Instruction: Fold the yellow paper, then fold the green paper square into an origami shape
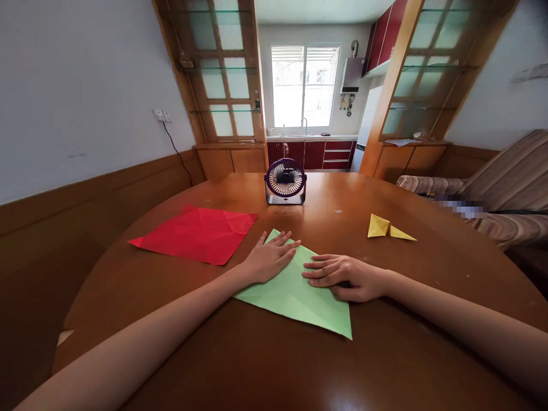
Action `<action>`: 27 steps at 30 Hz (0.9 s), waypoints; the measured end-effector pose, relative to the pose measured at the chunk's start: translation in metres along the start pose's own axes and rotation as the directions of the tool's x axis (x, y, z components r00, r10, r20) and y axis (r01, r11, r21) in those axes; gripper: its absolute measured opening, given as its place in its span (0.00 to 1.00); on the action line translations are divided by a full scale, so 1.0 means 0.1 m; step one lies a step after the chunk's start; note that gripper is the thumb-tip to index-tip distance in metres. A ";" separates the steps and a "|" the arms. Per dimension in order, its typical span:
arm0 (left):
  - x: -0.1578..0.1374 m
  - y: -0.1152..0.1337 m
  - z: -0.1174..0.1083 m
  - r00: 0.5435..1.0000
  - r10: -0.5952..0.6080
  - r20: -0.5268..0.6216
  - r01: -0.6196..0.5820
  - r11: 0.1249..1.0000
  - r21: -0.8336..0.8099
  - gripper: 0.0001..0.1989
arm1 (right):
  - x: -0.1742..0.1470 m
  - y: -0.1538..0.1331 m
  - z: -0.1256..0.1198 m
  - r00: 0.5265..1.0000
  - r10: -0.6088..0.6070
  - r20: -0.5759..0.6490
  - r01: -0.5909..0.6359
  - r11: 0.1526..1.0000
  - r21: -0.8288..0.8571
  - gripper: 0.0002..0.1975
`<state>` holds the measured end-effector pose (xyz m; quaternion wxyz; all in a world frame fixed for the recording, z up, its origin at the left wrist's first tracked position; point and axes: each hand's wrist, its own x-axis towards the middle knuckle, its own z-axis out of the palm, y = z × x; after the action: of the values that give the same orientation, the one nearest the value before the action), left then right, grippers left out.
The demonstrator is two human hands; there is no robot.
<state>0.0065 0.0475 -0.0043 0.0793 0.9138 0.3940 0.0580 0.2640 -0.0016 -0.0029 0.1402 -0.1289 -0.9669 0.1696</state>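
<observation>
A sheet of light green paper (295,299), roughly triangular in outline, lies on the wooden table in front of me. My left hand (272,257) rests flat across its upper left part with the fingers spread. On its right side, my right hand (342,277) presses with fingers stretched out toward the middle and the thumb apart. Both hands touch the paper without gripping it. The paper's far tip shows above my left fingers, and one corner points toward me at the lower right.
Creased red paper (197,234) lies to the left. A folded yellow paper piece (381,226) sits at the right. At the far side of the table (342,371) stands a small purple fan (285,180). Beyond the table's right edge is a striped sofa (509,177).
</observation>
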 end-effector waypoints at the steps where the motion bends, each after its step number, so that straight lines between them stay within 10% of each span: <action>1: 0.00 -0.01 0.01 1.000 -0.003 -0.008 0.003 1.000 0.006 0.28 | 0.00 0.00 0.00 1.000 0.000 -0.003 0.000 1.000 0.001 0.29; 18: 0.02 -0.27 0.04 0.960 -0.154 -0.234 0.193 0.969 0.155 0.26 | 0.00 0.01 0.00 1.000 0.020 0.010 -0.020 0.999 0.025 0.30; 27: 0.08 0.19 0.01 0.985 0.167 -0.034 -0.170 0.979 -0.112 0.29 | 0.01 0.00 0.00 1.000 0.014 -0.018 -0.014 0.999 0.039 0.29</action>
<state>0.0255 0.0408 -0.0011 0.1215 0.9371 0.3122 0.0983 0.2635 -0.0010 -0.0027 0.1502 -0.1345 -0.9612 0.1882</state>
